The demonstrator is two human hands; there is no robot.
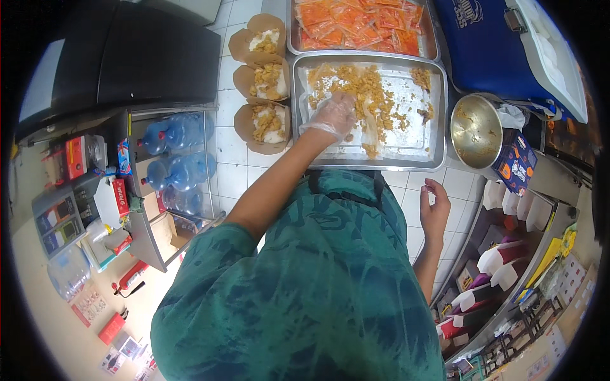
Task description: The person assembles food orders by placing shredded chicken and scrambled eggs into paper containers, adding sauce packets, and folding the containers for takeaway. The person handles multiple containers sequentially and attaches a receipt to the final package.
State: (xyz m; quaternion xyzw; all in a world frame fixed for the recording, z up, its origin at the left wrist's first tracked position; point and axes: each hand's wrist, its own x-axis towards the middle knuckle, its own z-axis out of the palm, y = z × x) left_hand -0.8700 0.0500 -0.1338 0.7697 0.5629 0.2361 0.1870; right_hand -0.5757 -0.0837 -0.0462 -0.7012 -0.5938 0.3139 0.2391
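My left hand [337, 115], in a clear plastic glove, reaches into a metal tray [406, 162] with its fingers curled down onto golden chopped fried food [363, 89]. The fingertips are partly hidden beneath the hand. My right hand [436, 206] is bare and hangs beside my body near the tray's front right corner, fingers apart with nothing in them. To the left of the tray, three brown paper food boxes stand open in a column: a near box [267, 127], a middle box [268, 81] and a far box [264, 42]. Each holds white rice topped with the same golden pieces.
Behind the tray lies a second metal tray [434, 49] with orange sauce packets [362, 24]. A metal bowl [476, 130] and a blue cooler [489, 54] stand at the right. Large water bottles [181, 171] fill a shelf at left. Folded cartons [502, 257] crowd the right shelf.
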